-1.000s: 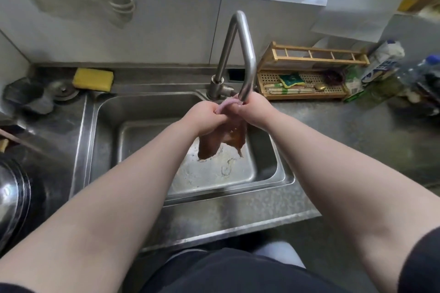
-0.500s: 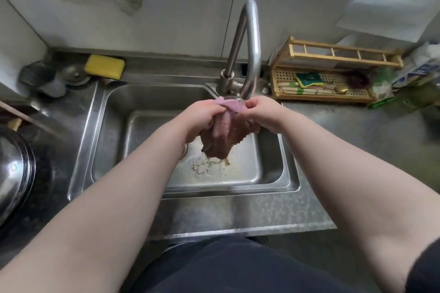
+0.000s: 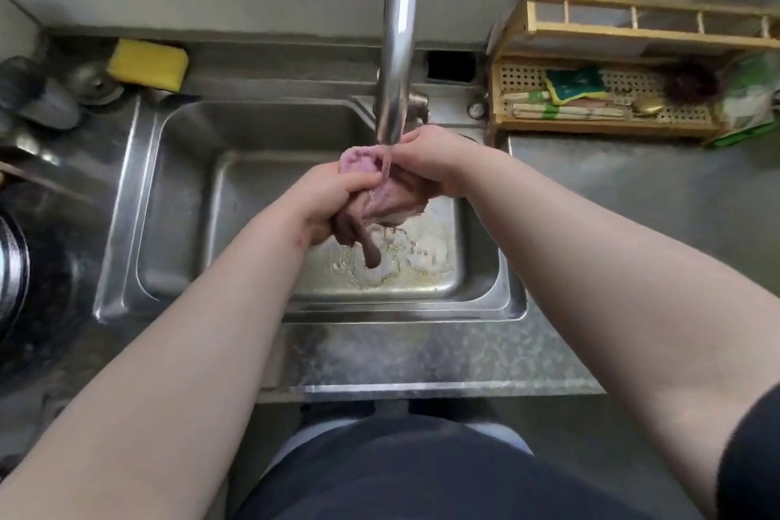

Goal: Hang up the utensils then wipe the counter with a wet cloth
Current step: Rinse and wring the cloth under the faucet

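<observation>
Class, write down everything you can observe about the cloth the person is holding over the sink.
The cloth is a soft, pink-purple fabric, soaked darker and brownish lower down. It is bunched between both hands: the left hand grips its left part, the right hand its right. A thin stream from the faucet falls onto it. One twisted wet tail hangs down over the steel sink, clear of the basin floor.

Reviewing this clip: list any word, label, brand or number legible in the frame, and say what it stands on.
No text can be read in this frame.
Green and white packet at the right edge: any print is too blurred to read.
Folded packets in the wooden rack: green and white bands only, no legible letters.
Yellow sponge, faucet, sink and cloth: no markings visible.
</observation>
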A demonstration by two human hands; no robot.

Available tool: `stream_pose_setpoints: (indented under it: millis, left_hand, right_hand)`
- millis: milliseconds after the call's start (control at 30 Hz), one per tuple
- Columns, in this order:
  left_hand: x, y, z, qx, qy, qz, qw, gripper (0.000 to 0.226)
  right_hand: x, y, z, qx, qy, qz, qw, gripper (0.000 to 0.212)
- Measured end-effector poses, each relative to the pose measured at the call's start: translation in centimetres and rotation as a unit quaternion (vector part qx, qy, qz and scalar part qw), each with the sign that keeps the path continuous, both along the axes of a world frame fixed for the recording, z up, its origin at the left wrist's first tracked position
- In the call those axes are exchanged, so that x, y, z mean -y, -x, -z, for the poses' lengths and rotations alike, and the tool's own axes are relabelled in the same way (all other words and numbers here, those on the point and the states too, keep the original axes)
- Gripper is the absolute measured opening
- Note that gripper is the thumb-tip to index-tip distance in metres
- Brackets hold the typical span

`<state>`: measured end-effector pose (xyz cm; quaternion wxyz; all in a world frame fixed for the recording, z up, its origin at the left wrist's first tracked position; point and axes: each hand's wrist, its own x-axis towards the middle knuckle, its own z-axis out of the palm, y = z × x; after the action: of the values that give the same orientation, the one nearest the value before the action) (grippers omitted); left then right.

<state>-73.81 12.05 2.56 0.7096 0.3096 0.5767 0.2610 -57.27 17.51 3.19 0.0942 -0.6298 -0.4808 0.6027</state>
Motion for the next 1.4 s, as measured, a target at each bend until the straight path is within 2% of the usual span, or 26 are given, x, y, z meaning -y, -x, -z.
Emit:
stream_pose_setpoints:
  millis: [33, 100, 133, 233, 333, 433, 567, 700, 767, 900, 1000, 1100, 1167, 1233, 1300, 1367, 1400]
  left_hand:
    - [0.0, 0.0, 0.1, 0.003, 0.005, -0.008, 1.0, 0.013]
    - [0.1, 0.3, 0.1, 0.025, -0.002, -0.029, 0.999, 0.012]
    - [0.0, 0.4, 0.2, 0.045, -0.008, -0.044, 0.998, 0.02]
    - [0.0, 0.3, -0.3, 0.11, -0.004, -0.06, 0.992, 0.051]
    - [0.0, 0.1, -0.4, 0.148, -0.014, -0.091, 0.985, 0.058]
    - [0.1, 0.3, -0.1, 0.17, -0.02, -0.144, 0.975, 0.049]
    - [-0.2, 1.1, 0.4, 0.115, -0.065, -0.166, 0.977, 0.013]
    - [-0.3, 1.8, 0.2, 0.093, -0.112, -0.182, 0.972, 0.009]
    - [-0.3, 1.7, 0.4, 0.097, -0.114, -0.192, 0.97, 0.01]
    - [-0.2, 0.6, 0.9, 0.048, -0.137, -0.201, 0.969, 0.006]
    - [0.3, -0.4, 0.8, 0.003, -0.158, -0.217, 0.963, 0.02]
    - [0.5, -1.3, 1.5, 0.024, -0.109, -0.282, 0.953, 0.028]
    - [0.0, -0.9, 3.2, 0.067, -0.032, -0.359, 0.93, 0.026]
    - [-0.1, -0.1, 5.5, 0.128, 0.069, -0.408, 0.901, 0.038]
    - [0.6, 0.6, 7.3, 0.149, 0.132, -0.421, 0.885, 0.049]
    - [1.4, 1.1, 8.4, 0.164, 0.15, -0.422, 0.879, 0.044]
    - [1.8, 1.4, 8.7, 0.168, 0.153, -0.422, 0.877, 0.039]
  right_hand:
    - [-0.1, -0.1, 0.3, -0.019, 0.021, 0.015, 0.999, 0.04]
    - [0.0, -0.2, 0.6, -0.089, 0.071, 0.073, 0.991, 0.029]
    - [0.1, -0.2, 0.8, -0.128, 0.094, 0.1, 0.982, 0.027]
    - [0.6, -0.7, 1.9, -0.21, 0.129, 0.142, 0.959, 0.05]
    - [1.4, -1.2, 3.4, -0.252, 0.142, 0.089, 0.953, 0.065]
    - [2.6, -0.4, 4.2, -0.255, 0.098, 0.016, 0.962, 0.067]
    - [3.0, 1.1, 4.2, -0.206, -0.014, -0.044, 0.978, 0.059]
    - [2.4, 2.6, 3.6, -0.14, -0.087, -0.101, 0.981, 0.014]
    - [1.9, 3.5, 3.9, -0.098, -0.114, -0.107, 0.983, 0.015]
    - [2.0, 3.9, 4.8, -0.157, -0.007, -0.081, 0.984, 0.016]
    - [2.5, 3.9, 6.0, -0.114, 0.016, -0.057, 0.992, 0.013]
    - [2.9, 3.7, 7.6, -0.054, -0.01, -0.035, 0.998, 0.017]
    - [3.3, 3.6, 8.6, -0.056, 0.002, -0.004, 0.998, 0.015]
    - [3.7, 3.4, 9.3, -0.075, 0.043, 0.058, 0.995, 0.013]
    - [4.2, 3.2, 10.1, -0.118, 0.095, 0.129, 0.98, 0.011]
    - [4.8, 3.2, 10.7, -0.176, 0.151, 0.185, 0.955, 0.005]
    - [5.1, 3.3, 10.9, -0.191, 0.182, 0.206, 0.942, 0.017]
